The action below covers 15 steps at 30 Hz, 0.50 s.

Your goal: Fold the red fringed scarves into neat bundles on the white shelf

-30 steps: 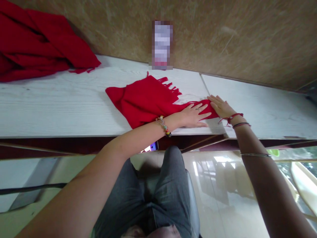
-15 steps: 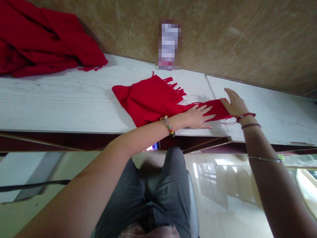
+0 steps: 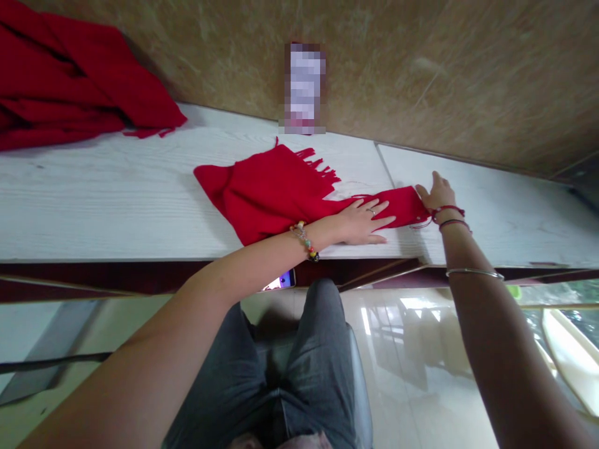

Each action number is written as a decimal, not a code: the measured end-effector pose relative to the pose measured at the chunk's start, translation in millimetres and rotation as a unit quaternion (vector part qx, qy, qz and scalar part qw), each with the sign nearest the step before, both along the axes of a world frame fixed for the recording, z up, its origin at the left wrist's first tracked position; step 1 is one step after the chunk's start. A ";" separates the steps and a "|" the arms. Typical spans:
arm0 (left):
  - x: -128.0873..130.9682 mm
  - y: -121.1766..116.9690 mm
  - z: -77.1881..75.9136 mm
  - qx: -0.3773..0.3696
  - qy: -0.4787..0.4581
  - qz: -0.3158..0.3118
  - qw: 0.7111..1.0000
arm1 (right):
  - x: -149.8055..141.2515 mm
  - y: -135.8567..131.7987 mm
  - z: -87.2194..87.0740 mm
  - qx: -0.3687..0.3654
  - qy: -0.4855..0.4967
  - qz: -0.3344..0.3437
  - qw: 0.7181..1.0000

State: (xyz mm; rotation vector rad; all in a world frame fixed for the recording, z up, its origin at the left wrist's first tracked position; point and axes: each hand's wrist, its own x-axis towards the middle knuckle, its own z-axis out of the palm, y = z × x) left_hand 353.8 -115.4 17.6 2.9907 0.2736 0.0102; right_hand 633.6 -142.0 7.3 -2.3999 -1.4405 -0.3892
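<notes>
A red fringed scarf (image 3: 276, 190), partly folded, lies on the white wooden tabletop (image 3: 116, 199). My left hand (image 3: 362, 221) rests flat on the scarf's near right part, fingers stretched out, a ring on one finger and a bead bracelet at the wrist. My right hand (image 3: 435, 194) is at the scarf's right end, fingers bent down onto the cloth's edge. Whether it grips the cloth is hidden. Red and dark cords and a metal bangle circle that arm.
A pile of red scarves (image 3: 70, 93) lies at the table's far left against the brown wall. A blurred small upright object (image 3: 304, 87) stands at the wall. A phone (image 3: 281, 282) shows under the table edge above my grey-trousered legs. A seam divides the tabletop at right.
My right hand slid rightward along the scarf, drawing its end out longer to the right. My left hand stayed pressed flat on the cloth.
</notes>
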 end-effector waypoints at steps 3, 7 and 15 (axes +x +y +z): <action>0.1 -0.1 -1.0 0.006 -0.006 0.001 1.000 | -16.0 -3.8 12.1 0.035 -0.025 0.055 0.998; 2.3 0.6 -3.6 0.009 -0.018 0.002 1.000 | -41.4 -10.2 12.4 -0.069 -0.018 0.189 0.979; 2.5 2.9 -7.3 0.007 -0.023 -0.001 1.000 | -34.2 -16.4 1.3 -0.158 0.033 0.101 0.982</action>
